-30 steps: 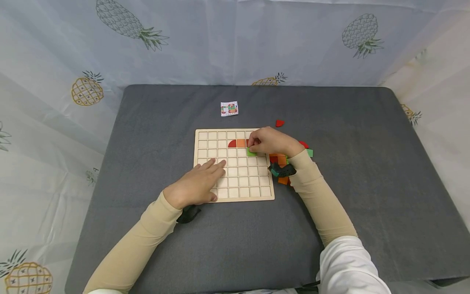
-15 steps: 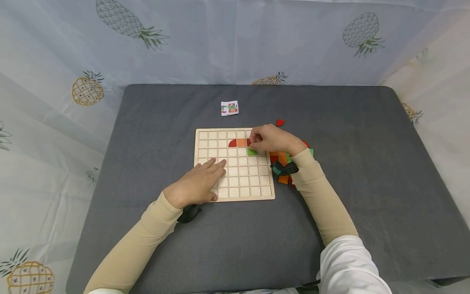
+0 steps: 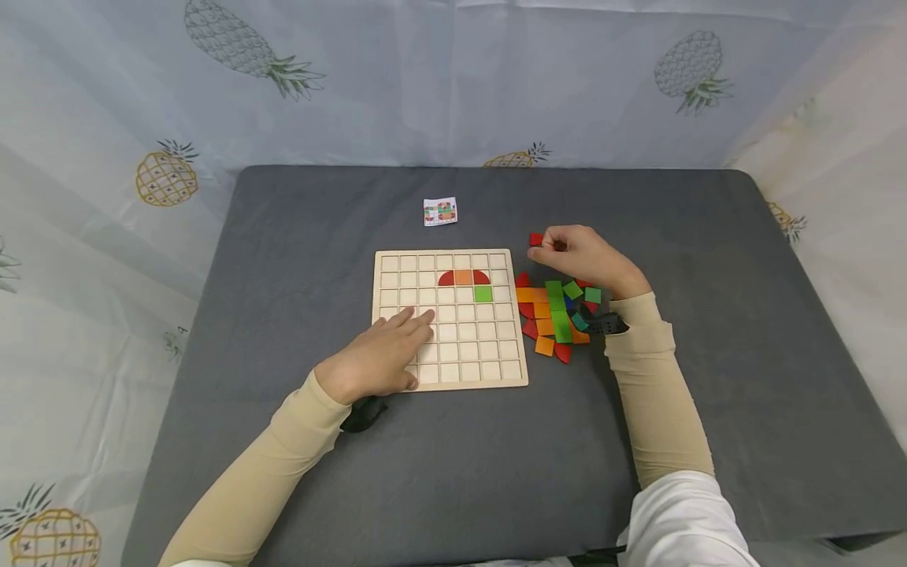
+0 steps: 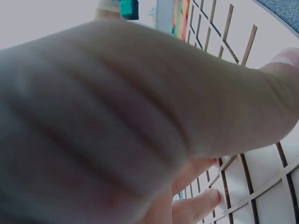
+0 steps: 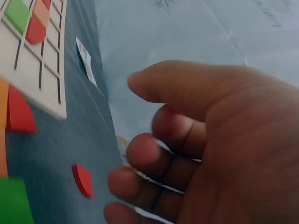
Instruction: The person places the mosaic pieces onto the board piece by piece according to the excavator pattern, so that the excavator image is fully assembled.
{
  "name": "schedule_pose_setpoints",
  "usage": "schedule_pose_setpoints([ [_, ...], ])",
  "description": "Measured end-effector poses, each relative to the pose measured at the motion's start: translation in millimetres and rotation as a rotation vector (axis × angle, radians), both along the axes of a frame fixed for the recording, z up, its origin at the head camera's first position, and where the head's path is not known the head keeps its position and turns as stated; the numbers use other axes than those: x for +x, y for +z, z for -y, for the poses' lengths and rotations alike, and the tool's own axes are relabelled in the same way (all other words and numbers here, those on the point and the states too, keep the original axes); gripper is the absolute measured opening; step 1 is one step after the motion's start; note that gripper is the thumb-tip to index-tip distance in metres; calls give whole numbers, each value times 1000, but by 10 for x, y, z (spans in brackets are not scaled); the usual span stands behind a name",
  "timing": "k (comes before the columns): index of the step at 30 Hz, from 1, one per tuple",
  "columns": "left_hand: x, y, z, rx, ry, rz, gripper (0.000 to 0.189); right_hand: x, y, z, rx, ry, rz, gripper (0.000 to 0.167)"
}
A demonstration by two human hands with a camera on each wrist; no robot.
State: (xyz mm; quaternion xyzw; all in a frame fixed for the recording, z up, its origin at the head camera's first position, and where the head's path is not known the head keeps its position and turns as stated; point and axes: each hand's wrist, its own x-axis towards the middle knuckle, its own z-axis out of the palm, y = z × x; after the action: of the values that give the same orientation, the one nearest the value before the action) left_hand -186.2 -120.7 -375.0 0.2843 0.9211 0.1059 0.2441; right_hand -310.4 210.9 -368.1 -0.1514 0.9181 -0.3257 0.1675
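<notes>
A wooden grid board (image 3: 468, 370) lies on the dark cloth. Two red rounded pieces flank an orange square (image 3: 464, 277) in one row near its far side, and a green square (image 3: 483, 294) sits just below the right one. My left hand (image 3: 379, 354) rests on the board's near-left part with fingers spread. Right of the board, my right hand (image 3: 588, 256) hovers near a red rounded piece (image 5: 83, 180) on the cloth. Its fingers are loosely bent, with thumb and index apart; the right wrist view shows nothing between them.
Several loose orange, green, red and blue pieces (image 3: 558, 319) lie in a group along the board's right edge, partly under my right wrist. A small printed card (image 3: 440, 211) lies beyond the board. A pineapple-patterned curtain (image 3: 439, 87) hangs behind the table.
My right hand has left the green square in the board and moved right to the lone red piece. The loose pieces are more visible. My left hand stays in place.
</notes>
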Motion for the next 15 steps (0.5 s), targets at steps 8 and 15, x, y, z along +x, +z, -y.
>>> schedule_pose_setpoints([
  [8,3,-7,18,12,-2,-3,72,-3,-1,-169,154,28,65,15],
  [15,3,-6,15,28,-4,-6,71,-16,-50,-186,221,70,145,22],
])
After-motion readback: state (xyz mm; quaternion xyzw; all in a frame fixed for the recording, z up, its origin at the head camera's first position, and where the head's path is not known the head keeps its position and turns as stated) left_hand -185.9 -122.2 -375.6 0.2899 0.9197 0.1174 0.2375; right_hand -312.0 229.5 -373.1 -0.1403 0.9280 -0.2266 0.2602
